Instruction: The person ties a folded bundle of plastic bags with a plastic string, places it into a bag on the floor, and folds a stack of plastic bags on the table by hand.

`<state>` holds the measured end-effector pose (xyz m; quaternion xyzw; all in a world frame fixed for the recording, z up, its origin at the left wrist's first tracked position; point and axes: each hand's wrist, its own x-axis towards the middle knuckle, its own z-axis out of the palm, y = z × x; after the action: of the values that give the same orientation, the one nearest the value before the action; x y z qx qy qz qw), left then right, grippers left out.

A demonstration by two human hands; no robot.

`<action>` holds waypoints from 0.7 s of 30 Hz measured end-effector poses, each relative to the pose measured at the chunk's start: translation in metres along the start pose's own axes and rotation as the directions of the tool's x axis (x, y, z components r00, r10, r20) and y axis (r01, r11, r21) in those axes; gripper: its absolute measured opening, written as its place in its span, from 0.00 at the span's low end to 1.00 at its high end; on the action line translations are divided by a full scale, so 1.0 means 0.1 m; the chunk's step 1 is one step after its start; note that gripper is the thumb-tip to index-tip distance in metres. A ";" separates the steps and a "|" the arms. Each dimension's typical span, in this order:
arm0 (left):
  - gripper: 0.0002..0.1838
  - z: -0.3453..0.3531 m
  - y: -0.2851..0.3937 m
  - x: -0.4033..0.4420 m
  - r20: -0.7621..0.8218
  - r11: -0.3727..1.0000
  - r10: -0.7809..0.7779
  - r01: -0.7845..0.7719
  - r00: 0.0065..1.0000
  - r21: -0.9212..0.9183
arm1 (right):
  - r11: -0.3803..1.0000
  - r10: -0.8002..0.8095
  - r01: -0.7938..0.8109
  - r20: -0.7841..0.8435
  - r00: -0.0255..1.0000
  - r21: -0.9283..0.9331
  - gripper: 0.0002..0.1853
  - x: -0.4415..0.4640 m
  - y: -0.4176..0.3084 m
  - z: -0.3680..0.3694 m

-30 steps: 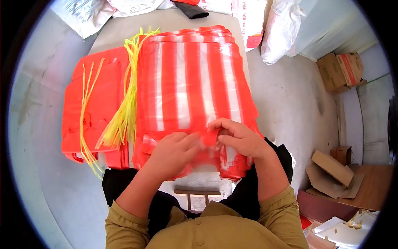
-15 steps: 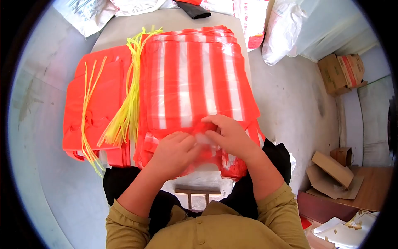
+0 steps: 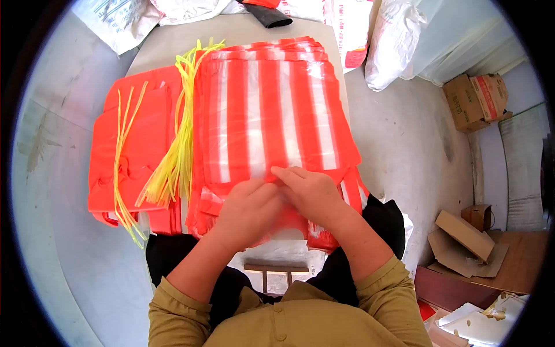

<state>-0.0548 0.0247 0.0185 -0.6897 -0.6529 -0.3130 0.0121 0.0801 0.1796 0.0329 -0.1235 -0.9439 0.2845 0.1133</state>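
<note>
A thick stack of red-and-white striped plastic bags (image 3: 237,115) lies flat, its handle ends toward my body. At the near edge of the top bag, my left hand (image 3: 251,211) is closed with curled fingers, pinching thin plastic. My right hand (image 3: 315,194) meets it from the other side, thumb and fingers bent together on the same bag edge. The fingertips overlap and are partly blurred, so the exact grip is hidden. Left of the stack lies a bundle of yellow plastic ties (image 3: 182,127).
Plain red bags (image 3: 136,133) form a lower pile at the left, with a few loose yellow strips (image 3: 120,150) on top. White sacks (image 3: 396,43) stand at the back. Cardboard boxes (image 3: 471,107) sit at the right, and an opened carton (image 3: 468,246) rests lower right.
My hands have come closer together, the right one shifting left and slightly down until its fingers overlap the left. The bag stack stays nearly in place.
</note>
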 end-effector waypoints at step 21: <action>0.08 0.07 0.06 0.10 -0.032 0.841 -0.525 0.513 0.850 -0.172 | 0.929 -0.346 0.340 -0.020 0.938 -0.144 0.16 -0.06 0.03 -0.12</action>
<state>-0.0463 0.0358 0.0195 -0.4730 -0.7875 -0.3817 -0.1021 0.0900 0.1867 0.0400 0.0292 -0.9657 0.1913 0.1734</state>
